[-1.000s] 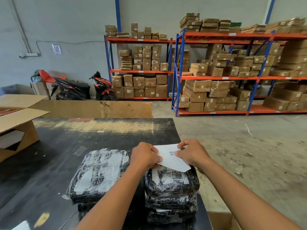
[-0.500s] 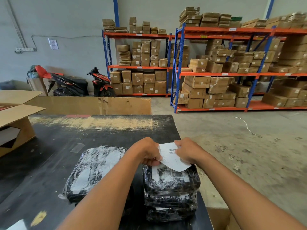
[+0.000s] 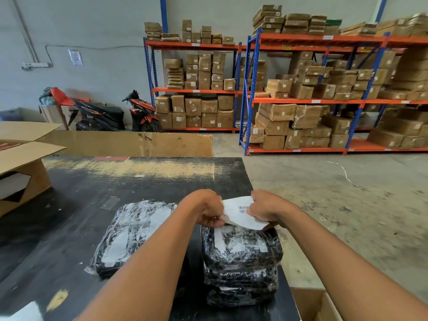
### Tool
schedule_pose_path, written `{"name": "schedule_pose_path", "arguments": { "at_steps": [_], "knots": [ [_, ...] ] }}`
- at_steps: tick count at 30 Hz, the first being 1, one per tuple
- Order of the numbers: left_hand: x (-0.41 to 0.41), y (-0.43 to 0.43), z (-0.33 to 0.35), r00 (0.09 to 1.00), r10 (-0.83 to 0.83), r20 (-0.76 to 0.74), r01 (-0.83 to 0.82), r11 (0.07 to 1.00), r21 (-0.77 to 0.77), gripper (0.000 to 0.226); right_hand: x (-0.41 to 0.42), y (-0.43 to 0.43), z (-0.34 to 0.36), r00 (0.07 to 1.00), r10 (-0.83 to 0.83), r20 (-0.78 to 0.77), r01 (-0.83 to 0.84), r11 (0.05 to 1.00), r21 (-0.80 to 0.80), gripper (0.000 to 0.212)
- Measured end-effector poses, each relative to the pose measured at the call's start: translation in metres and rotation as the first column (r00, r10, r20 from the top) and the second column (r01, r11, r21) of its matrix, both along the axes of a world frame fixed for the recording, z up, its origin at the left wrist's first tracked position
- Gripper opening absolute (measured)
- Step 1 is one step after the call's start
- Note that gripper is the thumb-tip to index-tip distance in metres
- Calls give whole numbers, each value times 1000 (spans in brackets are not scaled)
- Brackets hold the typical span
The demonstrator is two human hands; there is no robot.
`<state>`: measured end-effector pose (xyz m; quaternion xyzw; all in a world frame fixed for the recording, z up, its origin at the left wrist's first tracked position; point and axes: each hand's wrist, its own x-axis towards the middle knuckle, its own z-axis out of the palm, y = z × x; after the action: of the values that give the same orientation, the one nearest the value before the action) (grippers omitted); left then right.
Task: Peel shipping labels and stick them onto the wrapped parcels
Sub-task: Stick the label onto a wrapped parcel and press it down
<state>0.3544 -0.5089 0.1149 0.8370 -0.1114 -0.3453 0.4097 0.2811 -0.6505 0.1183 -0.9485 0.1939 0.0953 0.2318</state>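
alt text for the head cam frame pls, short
A person's left hand and right hand pinch a white paper shipping label with barcodes above a stack of black plastic-wrapped parcels on a worn black table. Another black wrapped parcel lies to the stack's left; orange-and-blue racks of brown cartons stand behind.

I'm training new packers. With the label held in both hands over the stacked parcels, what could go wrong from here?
The label, pinched by the left hand and right hand, is bent; it could fold and stick to itself. The wrap on the top parcel is crinkled, so the label may crease. The stack stands near the table edge; pressing could tip it.
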Motion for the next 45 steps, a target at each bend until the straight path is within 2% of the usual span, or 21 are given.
{"name": "schedule_pose_path", "arguments": {
  "at_steps": [2, 3, 5, 7, 8, 10, 12, 14, 17, 20, 23, 28, 33, 37, 41, 45],
  "knots": [
    [-2, 0, 3, 1000, -3, 1, 3, 999, -51, 73, 0, 2, 1, 998, 57, -19, -57, 998, -14, 65],
    [-4, 0, 3, 1000, -2, -1, 2, 999, -43, 72, -1, 5, 4, 995, 94, -29, -95, 994, -49, 67],
    [-2, -1, 0, 1000, 9, 16, -9, 1000, -19, 56, 0, 7, 3, 991, 125, -46, -129, 986, -106, 63],
    [-3, 0, 0, 999, 28, 22, -28, 999, -18, 39, 2, 7, 0, 997, 74, -32, -77, 993, -94, 54],
    [-4, 2, -1, 999, 50, 6, -50, 998, -37, 38, 3, 7, -2, 999, 35, -15, -36, 998, -57, 45],
    [-8, 5, -4, 996, 92, -10, -93, 992, -87, 55, 1, 8, -2, 999, -53, 1, 53, 999, 4, 24],
    [-15, 8, -5, 991, 131, -36, -135, 979, -153, 65, -2, 8, -3, 994, -113, 3, 113, 992, 58, 15],
    [-23, 12, -4, 985, 163, -50, -169, 963, -208, 53, -4, 5, -5, 988, -147, 44, 141, 985, 103, 22],
    [-35, 15, -1, 978, 208, -36, -210, 944, -254, 76, -14, 0, -4, 972, -207, 113, 175, 953, 247, 27],
    [-47, 20, 4, 971, 241, -9, -234, 934, -269, 81, -29, 3, 1, 965, -237, 109, 183, 913, 365, 26],
    [-56, 29, 6, 967, 255, -14, -249, 927, -281, 71, -45, 7, 6, 963, -254, 85, 193, 878, 438, 26],
    [-71, 41, 13, 970, 233, -64, -241, 934, -263, 22, -64, 9, 9, 941, -305, 149, 179, 819, 544, 35],
    [-84, 39, 10, 985, 171, 25, -166, 975, -147, 16, -69, 15, 0, 942, -277, 190, 155, 859, 488, 54],
    [-88, 39, 8, 989, 135, 66, -127, 985, -115, 17, -72, 18, -2, 957, -181, 224, 95, 933, 348, 59],
    [-91, 37, 6, 986, 108, 126, -100, 993, -66, 15, -66, 24, -1, 979, -124, 161, 91, 977, 195, 30],
    [-97, 36, 7, 976, 78, 204, -77, 997, -13, 25, -62, 25, -11, 971, -181, 158, 148, 969, 196, 25]
  ]
}}
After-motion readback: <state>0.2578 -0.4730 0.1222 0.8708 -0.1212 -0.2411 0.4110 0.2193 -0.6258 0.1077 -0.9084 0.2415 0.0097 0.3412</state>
